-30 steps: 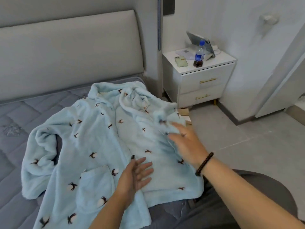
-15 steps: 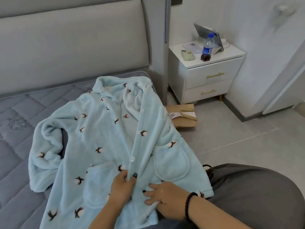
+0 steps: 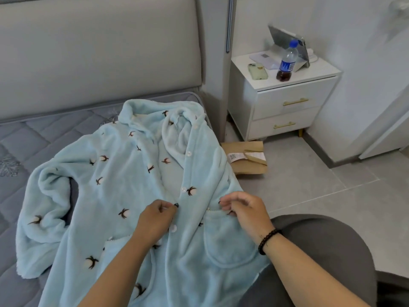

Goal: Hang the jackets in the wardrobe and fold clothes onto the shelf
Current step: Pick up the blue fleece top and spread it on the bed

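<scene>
Pale blue fleece jacket point(image 3: 132, 196) with small brown-and-white cotton-boll print, white buttons down the front, patch pockets, lying face up and rumpled on the bed, collar toward 12 o'clock, one sleeve bunched at 9 o'clock, hem toward 6 o'clock

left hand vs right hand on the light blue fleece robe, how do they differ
The left hand pinches the light blue fleece robe at its buttoned front edge; the right hand grips fabric above the right pocket. The right wrist wears a black beaded bracelet; the left wrist is bare. Both have curled fingers.
</scene>
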### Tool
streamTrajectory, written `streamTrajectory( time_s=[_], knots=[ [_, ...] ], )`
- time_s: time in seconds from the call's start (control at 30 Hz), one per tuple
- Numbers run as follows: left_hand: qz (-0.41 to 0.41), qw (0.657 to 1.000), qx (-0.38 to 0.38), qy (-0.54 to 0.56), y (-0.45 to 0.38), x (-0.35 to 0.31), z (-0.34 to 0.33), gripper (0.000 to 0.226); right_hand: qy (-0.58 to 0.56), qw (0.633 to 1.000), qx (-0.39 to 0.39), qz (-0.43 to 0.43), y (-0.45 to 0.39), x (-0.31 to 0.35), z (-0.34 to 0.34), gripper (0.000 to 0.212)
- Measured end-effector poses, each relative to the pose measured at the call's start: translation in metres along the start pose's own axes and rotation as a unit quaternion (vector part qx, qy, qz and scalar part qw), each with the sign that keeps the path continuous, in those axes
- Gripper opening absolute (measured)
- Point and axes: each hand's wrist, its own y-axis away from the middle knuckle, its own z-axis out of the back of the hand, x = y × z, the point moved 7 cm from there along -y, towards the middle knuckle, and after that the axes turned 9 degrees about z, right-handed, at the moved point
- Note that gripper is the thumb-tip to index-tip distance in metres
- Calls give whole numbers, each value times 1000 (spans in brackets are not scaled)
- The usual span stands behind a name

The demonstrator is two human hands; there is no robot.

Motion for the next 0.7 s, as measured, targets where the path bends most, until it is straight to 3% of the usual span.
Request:
streamTrajectory(
  time_s=[0.13, 0.27, 0.43, 0.6, 0.7],
  knots=[
    [-40, 999, -19, -9, -45, -49, -7, 10, -26, 993, -118, -15, -64, -18, 23, 34],
    [-95, 993, -74, -9, -87, -108, -18, 9, -3, 984, -165, -61, -135, -41, 34, 28],
    [-138, 982, -132, -9, -135, -178, -38, 15, 18, 990, -100, -100, -198, -66, 18, 21],
    [-90, 986, -94, -102, -184, -211, -70, 33, -16, 995, -15, -92, -235, -74, -6, 20],
    [-100, 992, -70, 8, -200, -204, -68, 34, 89, 994, -63, -6, -242, -55, -5, 22]
  ],
)
